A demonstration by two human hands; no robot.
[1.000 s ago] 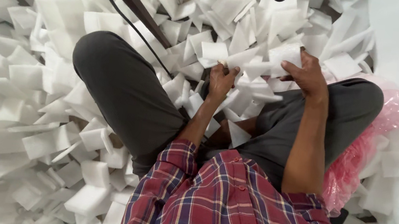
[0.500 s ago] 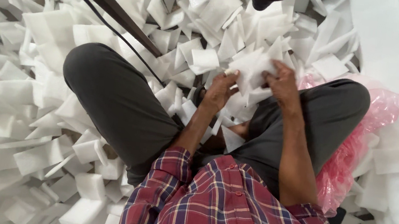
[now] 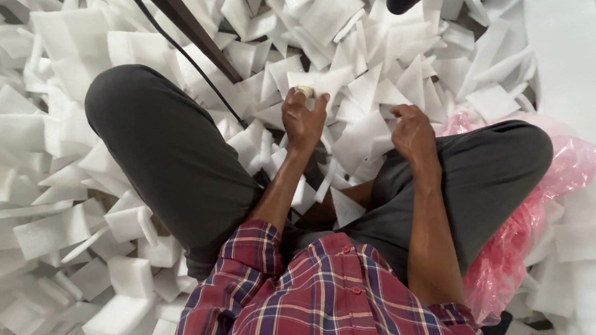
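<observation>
Head view: a white foam sheet (image 3: 359, 133) was held over the lap between both hands, the left hand (image 3: 303, 118) pinched shut on its top corner, the right hand (image 3: 413, 132) closed on its edge. Light, soft and easily creased it was judged, best gripped at the edges, amid piled foam offcuts (image 3: 52, 162).

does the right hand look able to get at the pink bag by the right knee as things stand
Probably yes. The right hand is in the white foam pieces just in front of the right knee, and the pink bag lies uncovered beside that knee, with nothing between them.
</observation>
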